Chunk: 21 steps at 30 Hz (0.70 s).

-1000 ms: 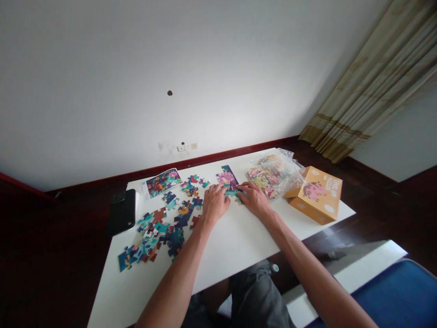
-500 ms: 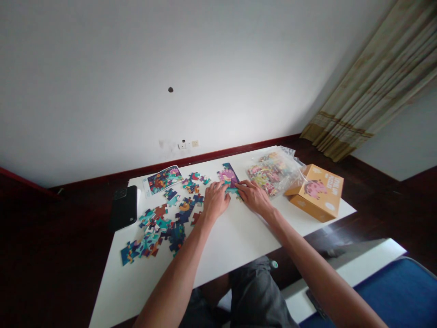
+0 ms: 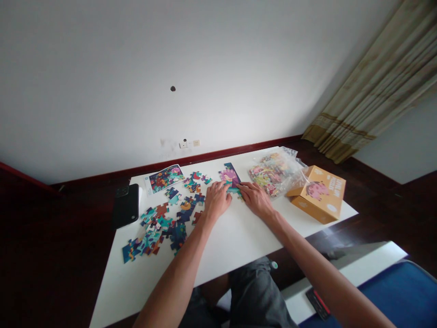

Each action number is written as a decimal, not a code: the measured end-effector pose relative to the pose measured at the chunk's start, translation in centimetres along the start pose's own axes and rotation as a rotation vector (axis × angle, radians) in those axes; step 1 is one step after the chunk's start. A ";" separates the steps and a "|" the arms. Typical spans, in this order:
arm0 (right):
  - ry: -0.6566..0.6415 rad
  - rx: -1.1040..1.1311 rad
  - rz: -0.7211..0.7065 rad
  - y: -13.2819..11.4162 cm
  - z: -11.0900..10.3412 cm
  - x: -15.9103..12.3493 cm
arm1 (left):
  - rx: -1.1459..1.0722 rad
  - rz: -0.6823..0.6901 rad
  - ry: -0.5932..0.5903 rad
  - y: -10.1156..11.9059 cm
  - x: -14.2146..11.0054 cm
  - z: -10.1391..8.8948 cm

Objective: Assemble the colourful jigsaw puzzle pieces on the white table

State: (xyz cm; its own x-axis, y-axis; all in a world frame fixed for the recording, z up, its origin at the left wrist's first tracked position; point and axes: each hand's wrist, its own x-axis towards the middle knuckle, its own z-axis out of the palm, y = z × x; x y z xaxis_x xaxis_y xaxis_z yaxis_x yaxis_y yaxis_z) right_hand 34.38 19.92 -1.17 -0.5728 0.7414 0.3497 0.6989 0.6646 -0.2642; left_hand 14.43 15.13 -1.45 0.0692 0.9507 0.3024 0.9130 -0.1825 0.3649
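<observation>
The left hand [image 3: 216, 200] partly covers assembled puzzle pieces [image 3: 231, 177].

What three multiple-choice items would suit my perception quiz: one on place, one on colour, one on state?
1. Where are the person's left hand and right hand?
A) Inside a bag
B) On a box
C) At a strip of joined purple-and-teal jigsaw pieces

2. What colour is the pink shape's rival answer on the top of the orange cardboard box?
A) Green
B) Pink
C) Black

3. What state is the clear plastic bag in?
A) Holding many jigsaw pieces
B) Flat and empty
C) Shut inside the box

Answers:
1 C: both hands lie on those pieces.
2 B: a pink shape is printed on the box top.
3 A: colourful pieces show through the plastic.
</observation>
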 end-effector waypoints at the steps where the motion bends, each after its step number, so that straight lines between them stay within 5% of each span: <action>1: 0.032 0.054 -0.004 0.1 0.0 -0.2 | 0.003 0.003 0.002 0.0 0.0 0.0; 6: 0.155 0.186 0.047 0.5 0.0 -0.2 | 0.006 0.013 0.001 -0.1 -0.1 -0.1; 21: 0.099 0.162 0.072 0.3 0.5 0.1 | -0.026 0.011 0.001 -0.1 0.0 -0.2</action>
State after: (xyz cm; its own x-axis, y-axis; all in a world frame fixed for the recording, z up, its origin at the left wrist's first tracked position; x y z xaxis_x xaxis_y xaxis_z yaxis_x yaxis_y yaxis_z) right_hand 34.32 20.18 -1.65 -0.4733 0.7801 0.4091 0.6542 0.6223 -0.4299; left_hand 14.23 15.10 -1.36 0.0794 0.9483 0.3073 0.9014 -0.1999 0.3841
